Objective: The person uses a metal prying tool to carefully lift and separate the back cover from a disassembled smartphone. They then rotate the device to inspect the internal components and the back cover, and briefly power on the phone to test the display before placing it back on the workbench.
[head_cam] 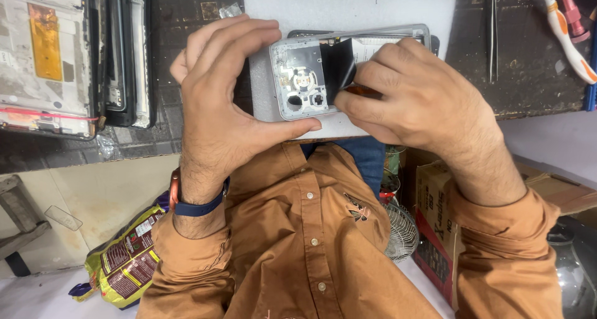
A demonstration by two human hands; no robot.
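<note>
My left hand (227, 89) grips the near end of an opened silver phone frame (298, 83), thumb under its bottom edge and fingers over the top. My right hand (413, 101) pinches a black film sheet (339, 61) that is curled up off the inside of the frame, next to the camera cut-outs. The phone rests over a white foam pad (348, 11) on the dark workbench. I wear a brown shirt and a blue wristband on the left wrist.
Disassembled phone screens and frames (68, 51) lie at the left of the bench. Tweezers (492, 33) and a white-orange handled tool (569, 36) lie at the right. Below are a cardboard box (435, 219), a small fan (401, 232) and a yellow snack bag (127, 263).
</note>
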